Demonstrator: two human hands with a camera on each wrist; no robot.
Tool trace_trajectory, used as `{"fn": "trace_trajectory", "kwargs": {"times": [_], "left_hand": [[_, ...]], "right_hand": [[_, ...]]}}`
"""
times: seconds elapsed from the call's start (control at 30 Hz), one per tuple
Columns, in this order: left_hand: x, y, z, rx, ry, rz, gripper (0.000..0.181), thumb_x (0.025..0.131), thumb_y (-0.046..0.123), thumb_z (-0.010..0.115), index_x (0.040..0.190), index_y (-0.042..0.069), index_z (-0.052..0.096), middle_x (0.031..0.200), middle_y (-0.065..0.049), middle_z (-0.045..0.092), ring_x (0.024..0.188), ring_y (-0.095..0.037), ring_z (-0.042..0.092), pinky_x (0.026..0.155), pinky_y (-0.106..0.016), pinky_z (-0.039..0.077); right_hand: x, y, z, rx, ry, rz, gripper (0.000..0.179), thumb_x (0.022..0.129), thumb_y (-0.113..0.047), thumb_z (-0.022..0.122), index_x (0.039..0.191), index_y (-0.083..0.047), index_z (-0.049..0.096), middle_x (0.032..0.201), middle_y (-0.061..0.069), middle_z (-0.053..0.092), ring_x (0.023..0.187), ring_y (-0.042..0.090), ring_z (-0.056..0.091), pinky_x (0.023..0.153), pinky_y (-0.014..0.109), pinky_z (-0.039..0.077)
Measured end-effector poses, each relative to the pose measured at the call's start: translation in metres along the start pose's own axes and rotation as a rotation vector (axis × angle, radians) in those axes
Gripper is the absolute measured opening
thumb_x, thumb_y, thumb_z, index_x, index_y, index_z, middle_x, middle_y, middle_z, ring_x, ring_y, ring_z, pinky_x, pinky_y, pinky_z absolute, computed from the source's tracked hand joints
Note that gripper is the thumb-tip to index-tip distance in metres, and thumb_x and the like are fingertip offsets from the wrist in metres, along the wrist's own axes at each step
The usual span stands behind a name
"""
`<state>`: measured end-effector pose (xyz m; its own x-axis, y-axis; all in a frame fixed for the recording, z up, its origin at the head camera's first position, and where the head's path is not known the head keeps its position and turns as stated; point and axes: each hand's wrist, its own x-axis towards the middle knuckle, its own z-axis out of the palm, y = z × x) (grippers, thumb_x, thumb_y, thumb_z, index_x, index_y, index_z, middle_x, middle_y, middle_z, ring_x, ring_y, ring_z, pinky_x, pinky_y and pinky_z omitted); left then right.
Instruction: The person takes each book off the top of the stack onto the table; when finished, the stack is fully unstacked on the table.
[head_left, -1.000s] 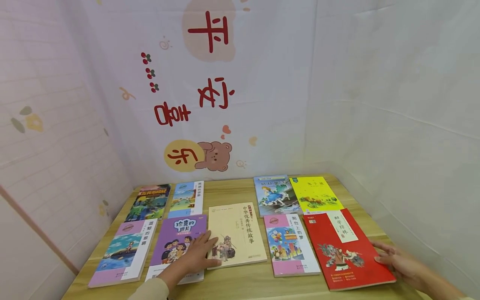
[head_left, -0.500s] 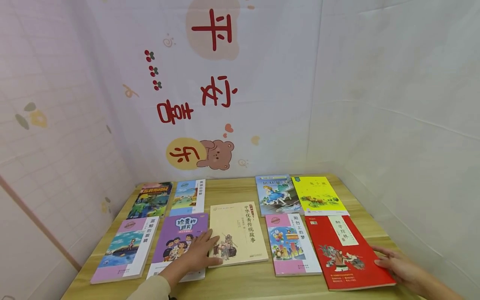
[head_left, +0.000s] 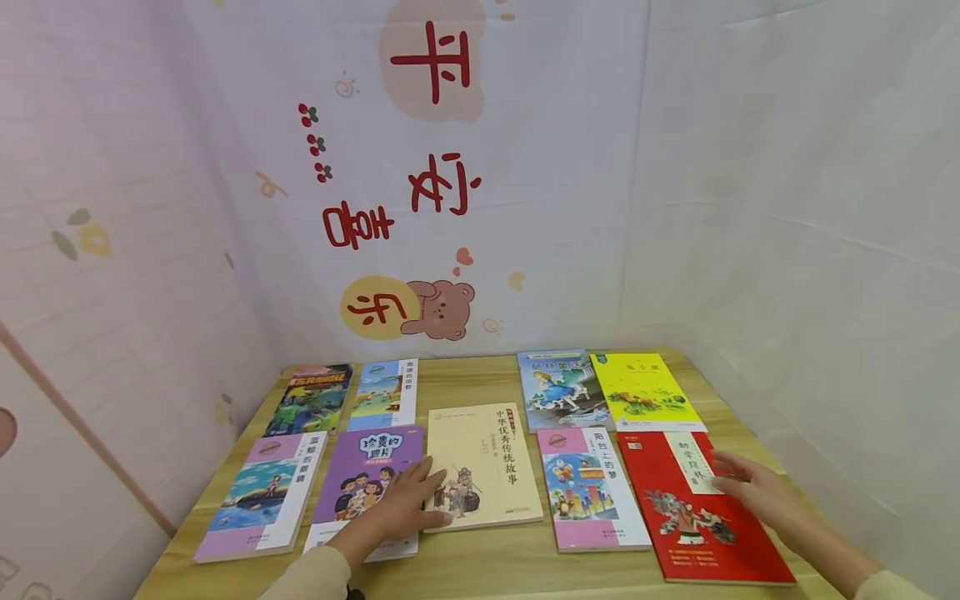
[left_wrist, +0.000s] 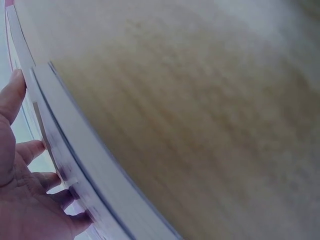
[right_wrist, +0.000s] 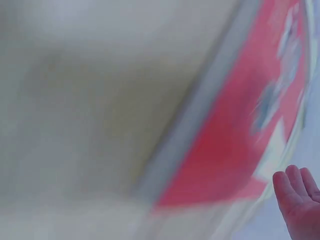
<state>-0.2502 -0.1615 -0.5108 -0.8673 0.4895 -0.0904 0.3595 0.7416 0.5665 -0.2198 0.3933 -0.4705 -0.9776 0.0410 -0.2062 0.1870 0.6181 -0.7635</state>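
In the head view my left hand (head_left: pixel 401 508) rests across the purple book (head_left: pixel 367 475) and the lower left corner of the cream book (head_left: pixel 483 462). Its fingers are spread and relaxed; the left wrist view shows the fingertips (left_wrist: pixel 35 147) by the book edges. On the right, my other hand (head_left: pixel 757 492) overlaps the right side of the red book (head_left: pixel 697 533), fingers extended and nothing held. In the right wrist view the red book (right_wrist: pixel 225 145) is blurred, with straight fingers beside it. A pink-and-white book (head_left: pixel 588 492) lies left of the red one.
Behind the front row lie a dark green book (head_left: pixel 311 400), a light blue book (head_left: pixel 382 396), a blue book (head_left: pixel 558 392) and a yellow book (head_left: pixel 648 392). A pink book (head_left: pixel 262 500) is at front left. White cloth walls (head_left: pixel 540 208) enclose the wooden table (head_left: pixel 480 567).
The red book was drawn slightly toward me, level with its row. My right hand has since left its right edge and moved up and left over its cover. My left hand stays put.
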Motion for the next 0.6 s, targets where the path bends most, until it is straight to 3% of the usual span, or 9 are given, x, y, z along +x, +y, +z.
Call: {"fn": "trace_trajectory", "kwargs": {"times": [0.17, 0.43, 0.6], "left_hand": [[0.001, 0.012, -0.002, 0.024, 0.0, 0.007, 0.071, 0.095, 0.041, 0.066, 0.151, 0.006, 0.041, 0.16, -0.027, 0.017, 0.145, -0.05, 0.012, 0.11, -0.071, 0.007], [0.017, 0.024, 0.002, 0.092, 0.015, 0.022, 0.066, 0.095, 0.039, 0.066, 0.149, 0.006, 0.045, 0.158, -0.029, 0.021, 0.142, -0.051, 0.02, 0.109, -0.071, 0.014], [0.029, 0.022, 0.0, 0.168, 0.056, 0.009, 0.069, 0.095, 0.039, 0.067, 0.15, 0.006, 0.042, 0.156, -0.029, 0.025, 0.14, -0.05, 0.028, 0.109, -0.068, 0.022]], "right_hand": [[0.016, -0.034, 0.032, 0.021, 0.005, -0.133, 0.071, 0.1, -0.034, 0.059, 0.152, 0.005, 0.029, 0.148, 0.033, 0.037, 0.129, 0.05, 0.043, 0.096, 0.059, 0.046], [0.049, -0.092, 0.08, 0.048, -0.003, -0.216, 0.066, 0.101, -0.032, 0.059, 0.154, -0.004, 0.033, 0.151, 0.027, 0.038, 0.133, 0.047, 0.041, 0.1, 0.058, 0.044], [0.069, -0.114, 0.108, -0.049, 0.003, -0.321, 0.062, 0.101, -0.028, 0.06, 0.154, -0.008, 0.035, 0.151, 0.024, 0.04, 0.131, 0.045, 0.044, 0.099, 0.06, 0.044]]}}
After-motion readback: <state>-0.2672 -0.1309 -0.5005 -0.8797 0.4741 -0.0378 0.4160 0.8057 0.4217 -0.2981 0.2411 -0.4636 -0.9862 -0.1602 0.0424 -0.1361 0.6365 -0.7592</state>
